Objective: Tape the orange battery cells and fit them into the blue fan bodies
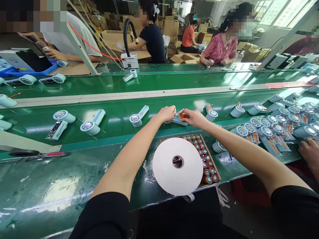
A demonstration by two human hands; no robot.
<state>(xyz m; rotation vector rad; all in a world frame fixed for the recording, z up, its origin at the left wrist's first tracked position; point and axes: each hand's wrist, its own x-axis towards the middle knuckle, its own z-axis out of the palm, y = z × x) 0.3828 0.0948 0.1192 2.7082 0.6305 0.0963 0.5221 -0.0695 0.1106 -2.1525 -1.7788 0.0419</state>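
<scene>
My left hand (167, 114) is closed in a pinch above the green belt, and a small pale thing shows at its fingertips, too small to make out. Facing it, my right hand (194, 118) has its fingers round an orange battery (183, 115). Under both hands lies a pale blue handheld fan; its open handle (179, 122) shows, while its round head is mostly hidden by my left hand. Below my forearms a large roll of white tape (163, 166) lies over a carton of orange batteries (207, 166), hiding part of them.
Several fans (90, 128) lie along the belt on the left, and many fans with wires (265, 131) crowd the right. Another person's hand (309, 149) is at the right edge. Scissors (25, 152) lie at left. Several people sit across the line.
</scene>
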